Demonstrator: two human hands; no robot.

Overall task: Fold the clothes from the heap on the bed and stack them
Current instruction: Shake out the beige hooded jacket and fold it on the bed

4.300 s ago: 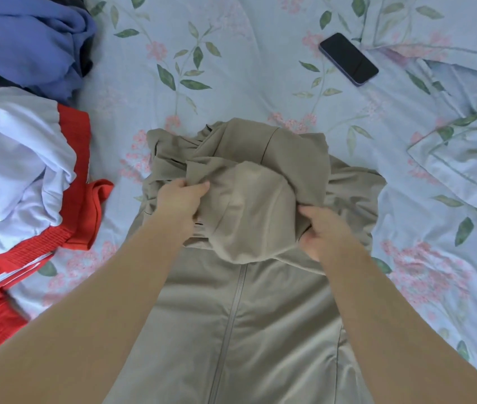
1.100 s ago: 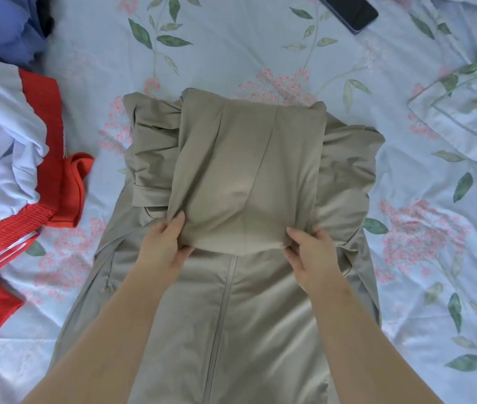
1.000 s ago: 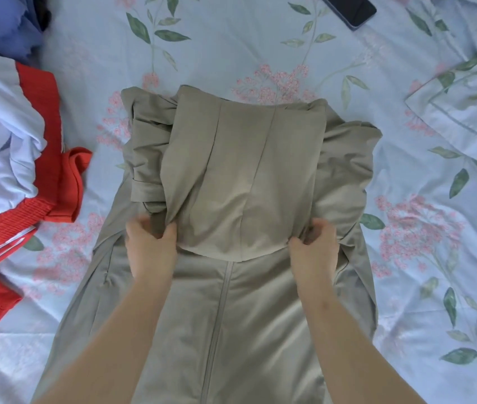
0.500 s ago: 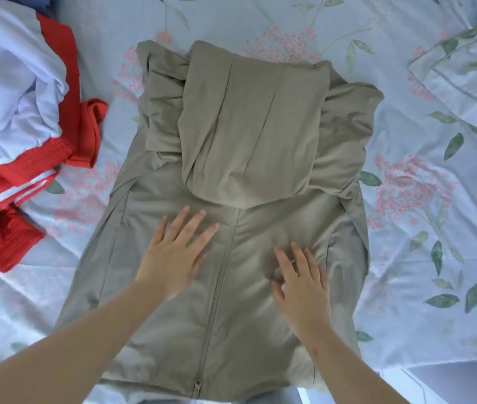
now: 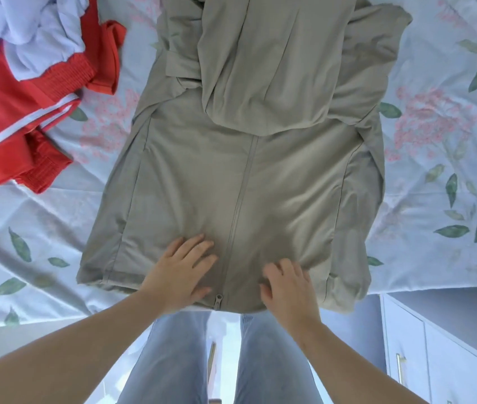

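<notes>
The beige jacket [image 5: 231, 185] lies front-up in the middle of the bed [image 5: 42, 223]. Its hood [image 5: 263, 68] is turned down over the chest toward 12 o'clock, and its hem reaches the mattress edge at 6 o'clock. The left hand [image 5: 183, 269] rests released on the cloth just at 9 o'clock of the zipper [image 5: 238, 205], with its fingers spread flat. The right hand [image 5: 285, 282] sits on the other side of the zipper with its fingers bent and creases fanning out from them. I cannot tell whether it pinches the fabric or only presses it.

The hem looks like the next part to be taken up, and that is where I see trouble. Both hands sit close to the zipper, so the outer corners may sag and the fold may come out crooked. The corner at 5 o'clock already droops over the edge. The cloth looks smooth and slippery, so a tug toward 6 o'clock could drag the whole jacket off the bed. A quick lift could also shake loose the tucked sleeves and the hood. The red-and-white garment [image 5: 27, 91] at 10 o'clock lies near enough to catch a swung corner.
</notes>
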